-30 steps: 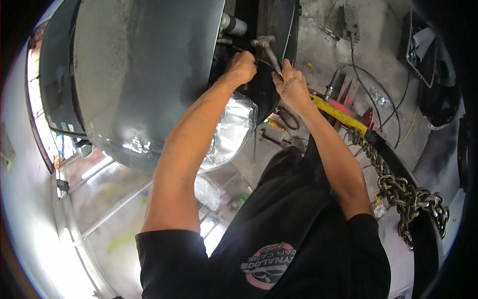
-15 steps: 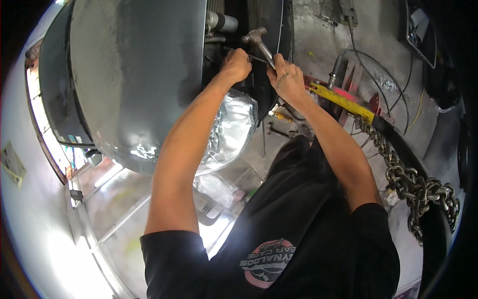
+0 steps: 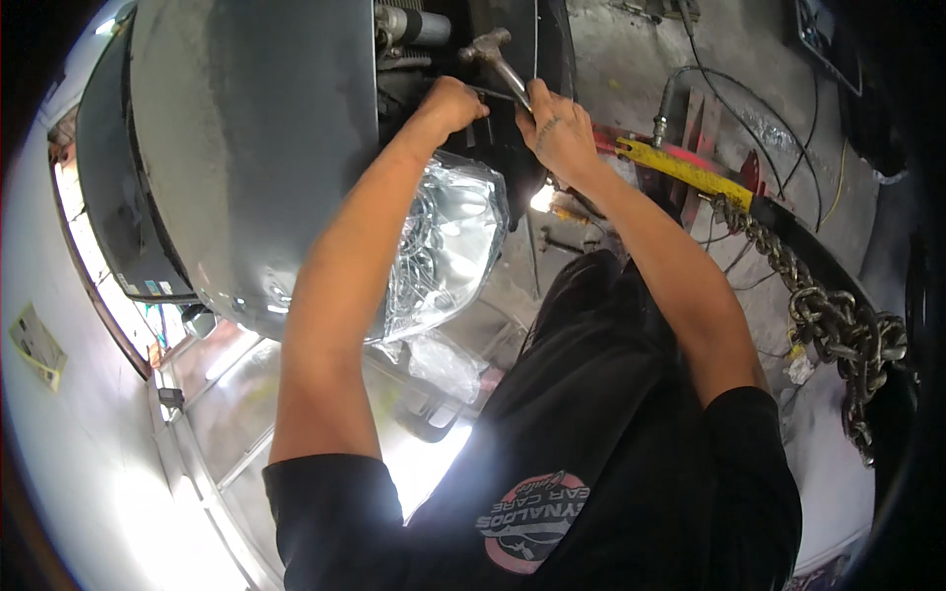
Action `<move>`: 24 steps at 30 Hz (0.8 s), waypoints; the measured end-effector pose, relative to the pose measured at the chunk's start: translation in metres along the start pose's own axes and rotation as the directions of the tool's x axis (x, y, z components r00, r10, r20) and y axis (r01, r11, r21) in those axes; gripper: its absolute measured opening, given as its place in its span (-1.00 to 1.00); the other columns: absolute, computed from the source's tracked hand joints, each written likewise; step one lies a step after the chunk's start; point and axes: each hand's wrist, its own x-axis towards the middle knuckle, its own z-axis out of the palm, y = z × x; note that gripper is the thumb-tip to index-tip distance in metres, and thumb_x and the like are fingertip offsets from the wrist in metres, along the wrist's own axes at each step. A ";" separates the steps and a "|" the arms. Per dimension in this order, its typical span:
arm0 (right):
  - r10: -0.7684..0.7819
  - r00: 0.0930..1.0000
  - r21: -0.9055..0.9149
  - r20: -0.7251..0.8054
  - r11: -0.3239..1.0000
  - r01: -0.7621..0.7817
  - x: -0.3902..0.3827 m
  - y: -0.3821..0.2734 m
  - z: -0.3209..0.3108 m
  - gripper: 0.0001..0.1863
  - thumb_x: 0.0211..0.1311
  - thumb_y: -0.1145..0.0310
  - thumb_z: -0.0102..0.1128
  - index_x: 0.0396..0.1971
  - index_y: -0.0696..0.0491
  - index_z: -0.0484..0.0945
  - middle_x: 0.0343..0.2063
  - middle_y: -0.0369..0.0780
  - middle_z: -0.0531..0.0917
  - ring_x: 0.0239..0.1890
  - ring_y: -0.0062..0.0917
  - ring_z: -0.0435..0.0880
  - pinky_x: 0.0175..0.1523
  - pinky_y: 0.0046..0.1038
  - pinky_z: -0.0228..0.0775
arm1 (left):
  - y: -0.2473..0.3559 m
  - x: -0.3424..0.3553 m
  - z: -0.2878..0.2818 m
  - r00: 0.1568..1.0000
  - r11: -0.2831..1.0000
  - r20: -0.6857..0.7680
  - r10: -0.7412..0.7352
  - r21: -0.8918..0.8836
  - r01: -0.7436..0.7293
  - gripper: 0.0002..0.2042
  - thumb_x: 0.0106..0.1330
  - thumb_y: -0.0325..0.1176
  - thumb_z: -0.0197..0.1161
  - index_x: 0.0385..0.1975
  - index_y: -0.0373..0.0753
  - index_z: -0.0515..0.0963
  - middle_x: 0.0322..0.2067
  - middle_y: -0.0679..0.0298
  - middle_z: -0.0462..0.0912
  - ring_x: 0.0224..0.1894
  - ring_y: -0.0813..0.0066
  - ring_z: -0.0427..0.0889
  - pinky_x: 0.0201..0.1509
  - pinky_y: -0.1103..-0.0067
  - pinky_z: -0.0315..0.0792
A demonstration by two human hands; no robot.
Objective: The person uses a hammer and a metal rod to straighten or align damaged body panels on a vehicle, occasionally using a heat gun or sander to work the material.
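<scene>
At the open front of a grey car (image 3: 251,148), my right hand (image 3: 558,136) is closed round the handle of a hammer (image 3: 503,69). Its metal head points up and left over the dark front bay. My left hand (image 3: 453,106) is a closed fist just left of the hammer, inside the bay; what it grips is hidden. A thin metal edge or rod (image 3: 498,96) shows between the two hands, and I cannot tell whether it is held. Below my left wrist sits a headlight (image 3: 448,236) wrapped in clear plastic.
A silver cylinder (image 3: 419,27) lies in the bay beyond my left hand. On the right, a yellow and red bar (image 3: 680,169) stands near my right forearm, with a heavy chain (image 3: 823,315) hanging below it. Black hoses (image 3: 788,133) cross the floor at the right.
Both hands and the hammer have shifted slightly up and left in the picture. The car has also slid left as the view moved. The right hand keeps its hold on the hammer.
</scene>
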 end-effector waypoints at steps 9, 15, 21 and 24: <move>-0.071 0.992 0.037 -0.103 0.997 0.075 -0.012 0.032 -0.003 -0.73 0.28 0.31 0.29 -0.18 0.13 0.43 -0.33 0.01 0.70 -0.26 0.03 0.70 -0.14 -0.03 0.54 | -0.005 0.003 -0.002 0.995 0.999 -0.098 0.025 -0.039 -0.029 -0.72 0.24 -0.37 0.50 -0.14 -0.42 0.73 -0.28 0.15 0.79 -0.24 0.46 0.68 -0.03 0.48 0.53; 0.154 0.933 0.293 -0.324 0.954 -0.055 -0.106 0.024 -0.029 -0.79 0.33 0.36 0.19 -0.20 0.20 0.48 -0.46 0.02 0.61 -0.45 -0.10 0.62 -0.32 -0.17 0.45 | 0.008 0.003 -0.023 0.998 1.000 0.062 0.006 0.010 -0.007 -0.62 0.28 -0.28 0.47 0.02 -0.38 0.67 -0.22 0.24 0.74 -0.26 0.45 0.65 -0.23 0.49 0.54; 0.421 0.871 0.459 -0.255 0.845 -0.274 -0.254 0.044 0.014 -0.66 0.35 0.19 0.25 -0.17 0.18 0.44 -0.59 -0.02 0.60 -0.44 -0.03 0.64 -0.25 -0.16 0.42 | 0.014 0.008 -0.021 0.998 0.992 -0.011 0.054 0.119 -0.052 -0.63 0.34 -0.21 0.44 -0.03 -0.40 0.69 -0.18 0.26 0.74 -0.21 0.54 0.63 -0.09 0.59 0.48; 0.596 0.795 0.612 -0.109 0.671 -0.419 -0.311 0.042 0.035 -0.64 0.36 0.20 0.25 -0.13 0.20 0.45 -0.58 -0.01 0.60 -0.46 -0.06 0.63 -0.27 -0.16 0.41 | 0.010 0.012 -0.035 1.000 0.983 0.025 0.017 0.182 -0.021 -0.63 0.37 -0.20 0.41 -0.04 -0.41 0.68 -0.16 0.24 0.73 -0.19 0.53 0.64 -0.06 0.59 0.48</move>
